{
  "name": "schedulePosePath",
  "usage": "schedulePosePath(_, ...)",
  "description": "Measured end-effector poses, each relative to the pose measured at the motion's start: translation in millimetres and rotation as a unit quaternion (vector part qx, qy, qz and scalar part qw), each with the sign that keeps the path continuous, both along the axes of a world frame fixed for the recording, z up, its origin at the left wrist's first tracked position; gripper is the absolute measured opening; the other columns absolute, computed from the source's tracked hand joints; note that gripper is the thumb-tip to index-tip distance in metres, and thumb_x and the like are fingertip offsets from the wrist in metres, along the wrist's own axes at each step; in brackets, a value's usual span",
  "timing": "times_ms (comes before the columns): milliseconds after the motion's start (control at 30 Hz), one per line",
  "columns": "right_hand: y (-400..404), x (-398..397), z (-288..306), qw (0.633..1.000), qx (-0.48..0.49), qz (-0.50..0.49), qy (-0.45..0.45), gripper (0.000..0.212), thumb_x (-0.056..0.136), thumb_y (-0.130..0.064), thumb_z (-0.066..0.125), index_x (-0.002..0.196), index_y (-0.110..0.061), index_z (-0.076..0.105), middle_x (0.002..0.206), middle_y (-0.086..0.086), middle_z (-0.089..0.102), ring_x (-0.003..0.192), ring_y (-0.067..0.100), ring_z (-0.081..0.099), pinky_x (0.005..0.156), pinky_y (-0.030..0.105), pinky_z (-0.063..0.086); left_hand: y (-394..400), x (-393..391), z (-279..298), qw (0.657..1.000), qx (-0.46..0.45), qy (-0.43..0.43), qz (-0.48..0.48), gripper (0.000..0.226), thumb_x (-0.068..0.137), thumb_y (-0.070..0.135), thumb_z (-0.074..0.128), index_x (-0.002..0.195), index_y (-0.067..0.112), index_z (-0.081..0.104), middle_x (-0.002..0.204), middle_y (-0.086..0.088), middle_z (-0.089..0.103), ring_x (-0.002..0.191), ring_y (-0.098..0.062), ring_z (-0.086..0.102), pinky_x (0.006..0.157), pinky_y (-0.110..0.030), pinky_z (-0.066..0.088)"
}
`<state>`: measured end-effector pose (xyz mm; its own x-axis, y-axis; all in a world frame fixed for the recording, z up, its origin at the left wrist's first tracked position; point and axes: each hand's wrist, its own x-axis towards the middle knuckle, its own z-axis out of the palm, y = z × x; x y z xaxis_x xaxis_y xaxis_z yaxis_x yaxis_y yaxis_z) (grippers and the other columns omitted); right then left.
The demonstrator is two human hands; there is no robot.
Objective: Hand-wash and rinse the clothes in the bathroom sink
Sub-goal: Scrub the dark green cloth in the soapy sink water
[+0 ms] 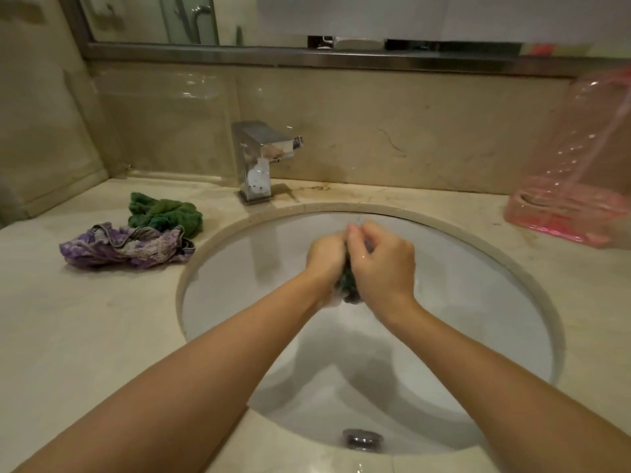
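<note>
Beige stone tabletop [85, 329] under a mirror | purple cloth [126, 247] and green cloth [164, 211] bunched left of sink [478, 302] | tap [259, 158] behind rim | left hand [326, 256] and right hand [384, 264] over the basin, each grip curled round a soapy dark green garment [348, 285] squeezed between them | drain [362, 438] near front | pink container [573, 186] far right

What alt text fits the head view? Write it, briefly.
Both hands, left and right, squeeze a dark green cloth over a round white sink. A green garment and a purple one lie on the counter, left of the faucet.
</note>
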<state>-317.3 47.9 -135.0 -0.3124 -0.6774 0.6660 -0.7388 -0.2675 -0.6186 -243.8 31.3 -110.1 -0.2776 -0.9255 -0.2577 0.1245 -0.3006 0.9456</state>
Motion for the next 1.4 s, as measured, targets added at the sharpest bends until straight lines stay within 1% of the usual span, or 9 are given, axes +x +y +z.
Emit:
schedulePosePath(100,0.6,16.1,-2.9,0.996,-0.039,0.062,0.058,0.038,0.09,-0.035,0.047,0.059,-0.013,0.049,0.05,0.007,0.046,0.048,0.03,0.046,0.048,0.033,0.032,1.8,9.8,-2.9,1.0,-0.007,-0.014,-0.001,0.041,0.106,0.026,0.025,0.07,0.016,0.04,0.057,0.001,0.047,0.05,-0.009,0.046,0.04,-0.02,0.04)
schedulePosePath(200,-9.6,-18.3,-0.4,0.995,0.087,-0.045,0.019,0.037,0.096,-0.03,0.049,0.063,-0.015,0.052,0.062,0.013,0.057,0.065,0.033,0.053,0.053,0.034,0.028,17.3,2.3,-3.3,0.998,0.008,-0.028,-0.056,0.038,0.101,0.033,0.038,0.078,0.009,0.056,0.06,-0.009,0.054,0.048,-0.018,0.053,0.04,-0.018,0.037)
schedulePosePath(367,-13.7,-34.0,-6.5,0.979,0.168,-0.042,-0.11,0.042,0.098,-0.032,0.048,0.061,-0.013,0.047,0.058,0.003,0.047,0.06,0.021,0.048,0.05,0.03,0.034,5.5,8.2,3.6,0.997,0.044,-0.013,-0.06,0.036,0.101,0.038,0.042,0.095,0.009,0.062,0.076,-0.01,0.068,0.062,-0.018,0.067,0.047,-0.022,0.052)
schedulePosePath(533,-24.5,-47.5,-13.8,0.922,0.278,0.039,-0.266,0.036,0.092,-0.052,0.054,0.1,-0.017,0.052,0.095,0.005,0.06,0.086,0.021,0.06,0.069,0.035,0.05,-25.7,21.8,-0.3,0.999,-0.002,-0.037,0.008,0.035,0.094,0.039,0.055,0.101,0.006,0.061,0.099,-0.015,0.068,0.094,-0.027,0.064,0.07,-0.029,0.054)
schedulePosePath(700,-24.3,-47.2,-13.5,0.915,0.26,0.173,-0.254,0.041,0.084,-0.041,0.07,0.116,-0.024,0.051,0.105,0.007,0.062,0.086,0.026,0.066,0.074,0.035,0.056,-40.7,19.3,-4.0,0.997,-0.074,0.004,0.035,0.056,0.081,0.002,0.071,0.131,0.008,0.048,0.117,-0.013,0.059,0.101,-0.025,0.06,0.071,-0.029,0.054)
schedulePosePath(1000,-25.9,-54.3,-9.4,0.959,0.237,0.117,-0.1,0.014,0.091,-0.032,0.064,0.097,-0.019,0.067,0.087,0.003,0.068,0.072,0.017,0.066,0.066,0.031,0.053,-43.2,16.9,-5.9,0.988,-0.11,0.104,0.011,0.077,0.075,-0.005,0.074,0.14,0.02,0.042,0.116,-0.014,0.061,0.103,-0.027,0.065,0.078,-0.033,0.059)
schedulePosePath(1100,-28.3,-53.3,-12.7,0.962,0.257,0.068,-0.065,0.034,0.1,-0.031,0.048,0.08,-0.011,0.066,0.083,0.011,0.064,0.072,0.019,0.058,0.065,0.032,0.042,-42.9,17.3,-4.7,0.987,-0.096,0.119,0.045,0.06,0.085,0.004,0.069,0.139,0.013,0.045,0.113,-0.01,0.059,0.094,-0.021,0.066,0.07,-0.028,0.059)
schedulePosePath(1167,-27.6,-49.9,-9.3,0.96,0.228,0.06,-0.153,0.033,0.103,-0.029,0.042,0.088,-0.011,0.065,0.092,0.009,0.066,0.085,0.021,0.061,0.075,0.035,0.048,-43.3,16.7,-2.4,0.987,-0.089,0.122,0.059,0.043,0.092,0.011,0.062,0.133,0.008,0.049,0.122,-0.02,0.058,0.08,-0.022,0.068,0.058,-0.024,0.058)
schedulePosePath(1400,-30.1,-52.3,0.8,0.917,0.113,0.026,-0.382,0.033,0.104,-0.034,0.038,0.118,-0.012,0.059,0.116,0.005,0.063,0.111,0.023,0.058,0.101,0.046,0.046,-52.5,15.8,-10.0,0.995,-0.061,-0.006,0.076,0.029,0.105,0.031,0.037,0.104,0.011,0.059,0.107,-0.011,0.063,0.11,-0.026,0.06,0.099,-0.041,0.048)
